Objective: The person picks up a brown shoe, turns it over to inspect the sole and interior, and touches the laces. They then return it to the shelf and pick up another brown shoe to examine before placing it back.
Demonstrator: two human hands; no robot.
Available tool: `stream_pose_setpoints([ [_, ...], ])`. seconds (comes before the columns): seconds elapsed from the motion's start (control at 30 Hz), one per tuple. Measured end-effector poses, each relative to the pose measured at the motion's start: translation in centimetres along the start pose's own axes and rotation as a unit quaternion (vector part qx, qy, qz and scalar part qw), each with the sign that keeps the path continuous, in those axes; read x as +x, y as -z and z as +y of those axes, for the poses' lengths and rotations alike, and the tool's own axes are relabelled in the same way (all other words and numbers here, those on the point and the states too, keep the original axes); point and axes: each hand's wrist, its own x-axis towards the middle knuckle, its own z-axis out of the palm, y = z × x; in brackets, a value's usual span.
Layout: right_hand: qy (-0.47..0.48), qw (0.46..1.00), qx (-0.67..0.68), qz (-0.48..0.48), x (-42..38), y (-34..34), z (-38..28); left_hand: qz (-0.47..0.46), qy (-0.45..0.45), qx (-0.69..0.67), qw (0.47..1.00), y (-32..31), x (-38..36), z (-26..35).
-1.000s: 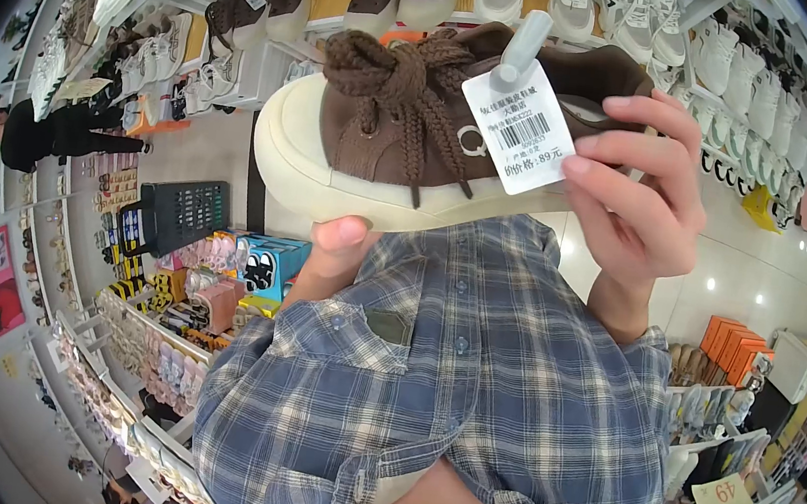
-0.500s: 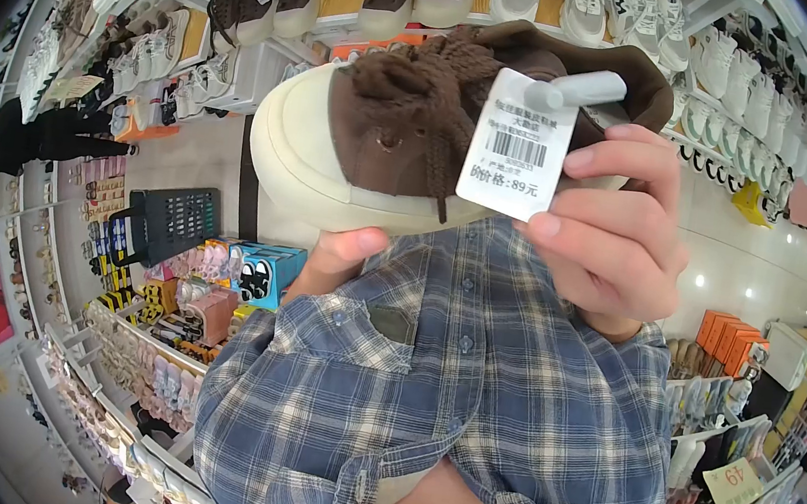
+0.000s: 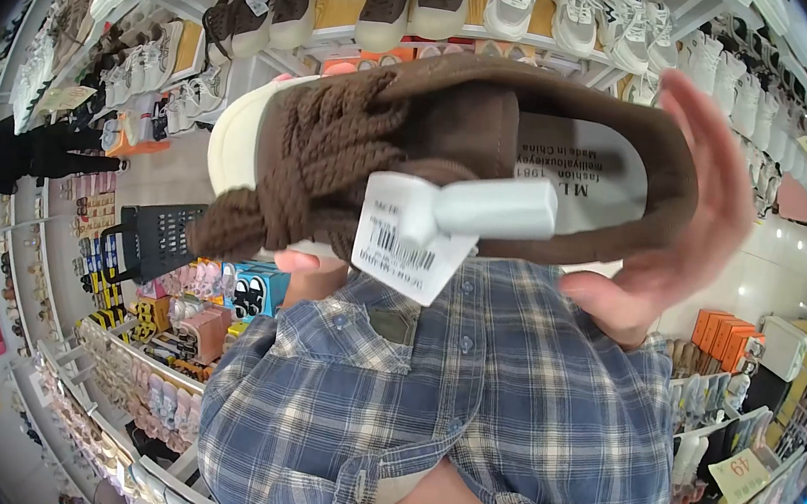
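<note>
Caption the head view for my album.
Left hand holding a brown lace-up shoe, white tag in front, the right hand curved around its heel.

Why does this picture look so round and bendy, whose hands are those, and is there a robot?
No robot here, just a person with two bare hands. The camera sits on the person's head, looking forward and down, so you also see their blue-and-cream checked shirt. Its very wide view makes everything look curved.

The left hand holds a brown shoe with thick braided laces and a cream toe from below. The right hand curves around the heel, but it's too blurry to tell whether it grips. A white paper tag with a barcode hangs on the shoe, beside a chunky white plastic piece.

Beyond, white and grey sneakers stand on a pale wood-coloured shelf.
</note>
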Motion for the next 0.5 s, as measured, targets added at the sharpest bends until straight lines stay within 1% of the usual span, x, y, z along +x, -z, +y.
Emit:
stream_pose_setpoints([
  [0.03,-0.050,0.997,-0.014,-0.055,0.2,0.2,-0.8,-0.002,0.001,-0.002,1.000,0.1,0.2,0.1],
  [0.13,-0.082,0.991,0.100,-0.019,-0.7,-1.3,-0.9,-0.009,0.003,-0.008,1.000,-0.1,0.4,-0.1],
  [0.17,-0.050,0.993,0.099,-0.027,-0.7,-0.9,-0.6,-0.007,0.004,-0.009,1.000,0.1,0.4,-0.1],
  [0.3,0.100,0.992,0.074,0.005,0.5,-0.6,0.7,0.003,-0.005,-0.014,1.000,0.1,0.0,-0.5],
  [0.4,0.155,0.987,0.036,-0.027,1.3,0.1,0.3,0.013,-0.009,-0.011,1.000,0.4,-0.9,-0.6],
  [0.43,0.178,0.980,0.013,-0.085,1.5,1.4,0.6,0.013,-0.005,-0.010,1.000,0.6,-1.6,-0.7],
  [0.5,0.187,0.975,-0.008,-0.118,1.7,1.8,0.6,0.001,0.006,-0.014,1.000,0.5,-3.0,-0.9],
])
